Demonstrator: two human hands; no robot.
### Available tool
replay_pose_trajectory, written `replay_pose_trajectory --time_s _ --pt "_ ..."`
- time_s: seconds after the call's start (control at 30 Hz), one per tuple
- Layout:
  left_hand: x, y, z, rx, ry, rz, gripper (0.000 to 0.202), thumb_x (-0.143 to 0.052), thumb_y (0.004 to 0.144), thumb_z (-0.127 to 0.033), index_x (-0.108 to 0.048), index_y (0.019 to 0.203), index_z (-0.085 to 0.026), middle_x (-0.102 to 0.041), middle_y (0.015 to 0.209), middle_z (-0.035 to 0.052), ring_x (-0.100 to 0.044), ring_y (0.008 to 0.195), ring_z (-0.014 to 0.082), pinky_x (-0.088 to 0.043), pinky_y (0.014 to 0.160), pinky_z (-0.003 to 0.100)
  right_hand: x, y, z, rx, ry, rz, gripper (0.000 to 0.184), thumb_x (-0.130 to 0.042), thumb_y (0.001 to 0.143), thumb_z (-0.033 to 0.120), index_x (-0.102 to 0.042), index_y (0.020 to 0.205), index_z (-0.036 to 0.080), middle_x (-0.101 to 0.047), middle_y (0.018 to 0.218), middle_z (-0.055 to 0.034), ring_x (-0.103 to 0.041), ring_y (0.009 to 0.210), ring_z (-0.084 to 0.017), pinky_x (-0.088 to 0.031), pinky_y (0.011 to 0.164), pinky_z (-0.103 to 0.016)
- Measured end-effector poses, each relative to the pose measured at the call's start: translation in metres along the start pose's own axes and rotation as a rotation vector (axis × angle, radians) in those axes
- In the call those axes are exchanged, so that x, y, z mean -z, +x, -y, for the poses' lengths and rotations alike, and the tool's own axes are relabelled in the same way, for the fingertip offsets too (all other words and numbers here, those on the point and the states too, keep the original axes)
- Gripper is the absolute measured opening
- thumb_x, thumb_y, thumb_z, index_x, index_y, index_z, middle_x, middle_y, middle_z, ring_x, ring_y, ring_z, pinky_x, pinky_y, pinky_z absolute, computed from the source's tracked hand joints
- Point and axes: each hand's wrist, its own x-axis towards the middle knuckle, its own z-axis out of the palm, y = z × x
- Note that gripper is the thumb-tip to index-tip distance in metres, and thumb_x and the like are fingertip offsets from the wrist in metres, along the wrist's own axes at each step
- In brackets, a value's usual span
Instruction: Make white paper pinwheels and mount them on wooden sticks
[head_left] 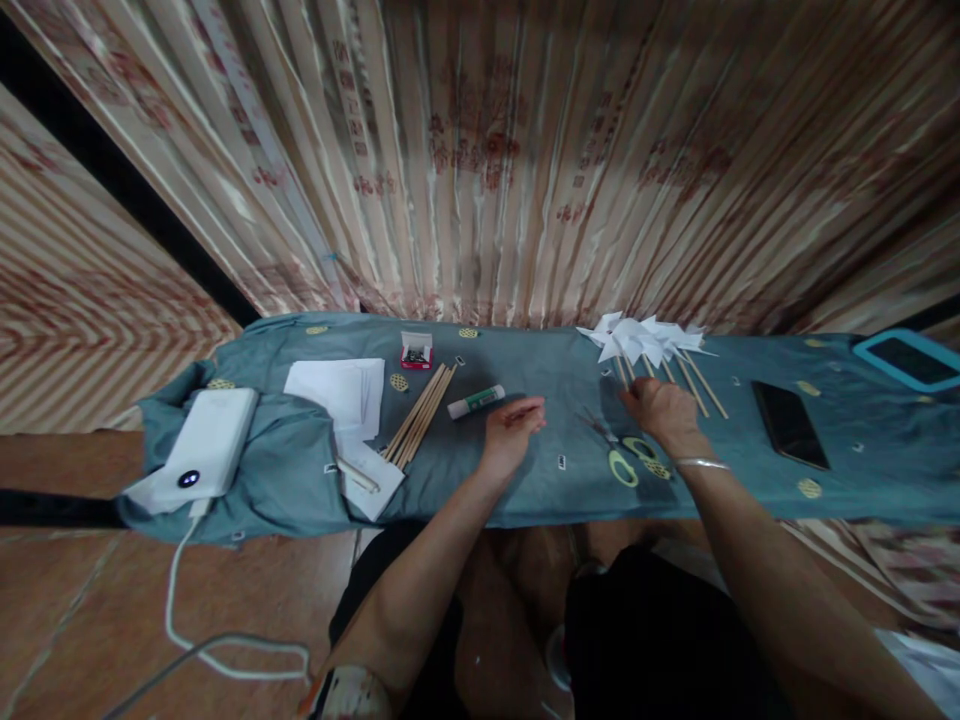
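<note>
My left hand [510, 432] rests on the blue-grey cloth [540, 490] with its fingers loosely curled and nothing in them, just right of a glue stick [476, 402]. My right hand [664, 412] lies further right with its fingers bent over the lower ends of the wooden sticks of several white paper pinwheels [645, 338]; whether it grips one I cannot make out. Scissors with green handles [619, 455] lie right beside that hand's wrist. A bundle of bare wooden sticks [420, 415] lies to the left of the glue stick.
White paper sheets [341, 392] and a cut piece [369, 478] lie at the left, with a small box of pins [416, 350] behind. A white power bank [206, 442] with a cable sits far left. A black phone [790, 424] and a teal-framed tablet [907, 360] lie right. Curtains hang behind.
</note>
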Motion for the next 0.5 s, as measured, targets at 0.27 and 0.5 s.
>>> replay_pose_trajectory --time_s 0.27,0.5 --pt "0.010 -0.007 -0.008 -0.001 -0.025 -0.028 0.017 -0.076 0.069 -0.026 -0.078 0.084 -0.017 -0.076 0.082 0.0066 -0.067 0.070 0.0158 -0.051 0.070 0.028 -0.030 -0.077 0.090 0.441 0.521 -0.253 0.033 -0.039 0.098 0.031 -0.067 0.111 0.017 -0.074 0.111 -0.0133 -0.067 0.103 -0.027 -0.049 0.094 -0.039" --pt "0.028 -0.023 -0.033 -0.020 -0.070 -0.045 0.013 -0.075 0.071 -0.023 -0.077 0.082 -0.016 -0.074 0.080 0.0059 -0.064 0.069 0.0154 -0.050 0.074 0.031 -0.068 -0.098 0.125 0.515 0.679 -0.408 0.041 -0.039 0.099 0.038 -0.062 0.119 0.011 -0.063 0.128 -0.0214 -0.057 0.119 -0.031 -0.045 0.103 -0.050"
